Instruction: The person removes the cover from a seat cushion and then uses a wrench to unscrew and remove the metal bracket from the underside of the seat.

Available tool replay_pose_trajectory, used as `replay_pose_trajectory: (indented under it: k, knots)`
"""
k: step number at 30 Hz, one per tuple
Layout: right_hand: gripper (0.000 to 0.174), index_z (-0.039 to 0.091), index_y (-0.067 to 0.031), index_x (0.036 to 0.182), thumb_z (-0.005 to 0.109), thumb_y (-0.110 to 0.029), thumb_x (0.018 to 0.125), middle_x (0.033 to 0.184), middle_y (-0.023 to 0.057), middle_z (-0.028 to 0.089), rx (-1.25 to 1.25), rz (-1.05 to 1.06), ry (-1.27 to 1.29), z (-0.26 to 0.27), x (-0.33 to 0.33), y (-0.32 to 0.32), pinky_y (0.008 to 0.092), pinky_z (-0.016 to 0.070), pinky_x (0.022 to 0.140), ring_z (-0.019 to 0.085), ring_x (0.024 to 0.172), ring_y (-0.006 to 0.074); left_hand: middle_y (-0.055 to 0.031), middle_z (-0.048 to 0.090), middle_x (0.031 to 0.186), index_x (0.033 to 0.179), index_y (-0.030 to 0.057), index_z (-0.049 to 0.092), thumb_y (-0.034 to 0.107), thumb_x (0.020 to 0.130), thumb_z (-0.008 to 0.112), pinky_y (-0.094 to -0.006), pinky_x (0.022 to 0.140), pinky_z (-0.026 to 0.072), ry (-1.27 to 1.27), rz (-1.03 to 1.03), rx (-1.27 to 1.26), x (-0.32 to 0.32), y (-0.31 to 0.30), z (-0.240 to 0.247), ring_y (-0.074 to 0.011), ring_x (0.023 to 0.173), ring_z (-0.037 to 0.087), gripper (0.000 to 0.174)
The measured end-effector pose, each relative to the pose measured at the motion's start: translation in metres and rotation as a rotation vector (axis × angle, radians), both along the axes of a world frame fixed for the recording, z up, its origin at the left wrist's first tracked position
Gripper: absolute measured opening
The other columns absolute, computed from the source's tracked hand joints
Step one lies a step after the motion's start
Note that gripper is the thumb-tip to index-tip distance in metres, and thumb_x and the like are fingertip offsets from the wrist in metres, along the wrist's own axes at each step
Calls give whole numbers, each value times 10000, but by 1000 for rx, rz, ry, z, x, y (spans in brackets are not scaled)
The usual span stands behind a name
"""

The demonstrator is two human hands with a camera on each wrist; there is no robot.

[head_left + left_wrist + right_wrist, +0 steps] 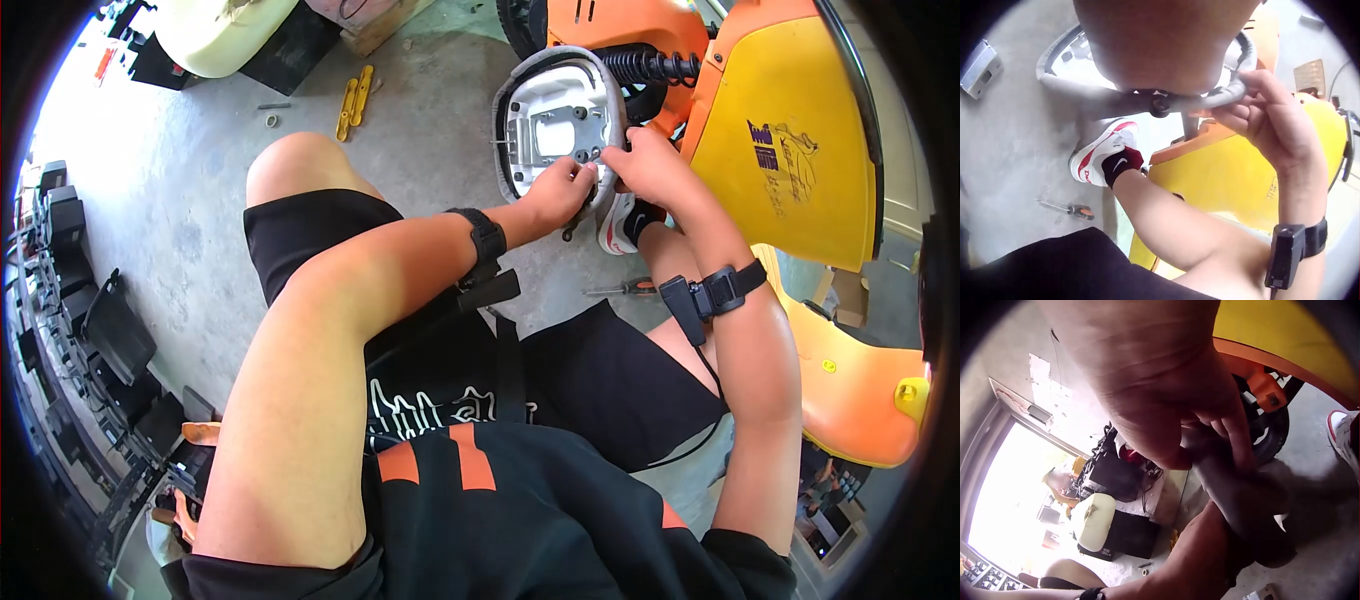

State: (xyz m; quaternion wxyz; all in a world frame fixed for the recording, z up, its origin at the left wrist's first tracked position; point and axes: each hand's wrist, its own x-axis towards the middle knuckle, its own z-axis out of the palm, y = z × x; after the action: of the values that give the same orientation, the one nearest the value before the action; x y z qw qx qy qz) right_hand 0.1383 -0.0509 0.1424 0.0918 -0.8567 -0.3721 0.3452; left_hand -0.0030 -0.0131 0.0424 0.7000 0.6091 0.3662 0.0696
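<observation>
Grey-rimmed white oval shell (563, 82): hollow side up; long axis away from me
My left hand (557, 196): pinching, near edge
Right hand (655, 172): pinching, right edge

Head view: high, facing down, widest. Left wrist view: close behind left hand (564, 194). Right wrist view: close behind right hand (652, 168), tilted across floor (1313, 428). Shared, head and left wrist: white sneaker (614, 226), screwdriver (638, 288).
</observation>
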Motion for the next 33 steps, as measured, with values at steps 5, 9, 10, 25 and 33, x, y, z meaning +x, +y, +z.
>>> replay_pose_trajectory:
  k: [5, 9, 10, 25, 33]
  knots:
    - [468, 609, 159, 936, 620, -282, 781, 799, 291, 648, -6, -43, 17, 5, -3, 1, 410, 519, 688, 671, 739, 359, -288, 626, 795, 902, -39, 520, 323, 983, 430, -519, 709, 464, 30, -181, 503, 6, 4, -7, -452, 764, 611, 382]
    - [464, 609, 156, 949, 620, -277, 783, 828, 297, 650, -56, -19, -16, 1, 0, 2, 409, 520, 691, 672, 747, 359, -308, 619, 795, 915, -37, 500, 298, 983, 401, -563, 739, 453, 104, -129, 481, 1, -7, 1, -494, 800, 588, 356]
    - [462, 607, 154, 960, 620, -274, 786, 840, 292, 652, -39, -11, -33, -1, 0, 2, 406, 521, 691, 674, 748, 352, -305, 622, 799, 927, -40, 498, 305, 985, 396, -561, 743, 456, 126, -136, 475, 0, -7, 7, -492, 790, 592, 365]
    - [390, 585, 115, 1081, 622, -176, 824, 851, 177, 674, -69, -91, 177, 5, 9, -3, 343, 524, 597, 676, 676, 234, -157, 635, 799, 1045, -5, 519, 308, 980, 505, -373, 591, 513, -127, -88, -344, 15, 45, -3, -241, 659, 636, 320]
    - [563, 480, 102, 1293, 628, -120, 797, 1165, 292, 604, -6, 200, 17, 17, 4, 1, 366, 458, 946, 611, 1085, 360, -148, 641, 940, 988, 54, 608, 173, 902, 550, -441, 776, 514, 30, -619, 927, -10, 52, 17, -348, 912, 640, 157]
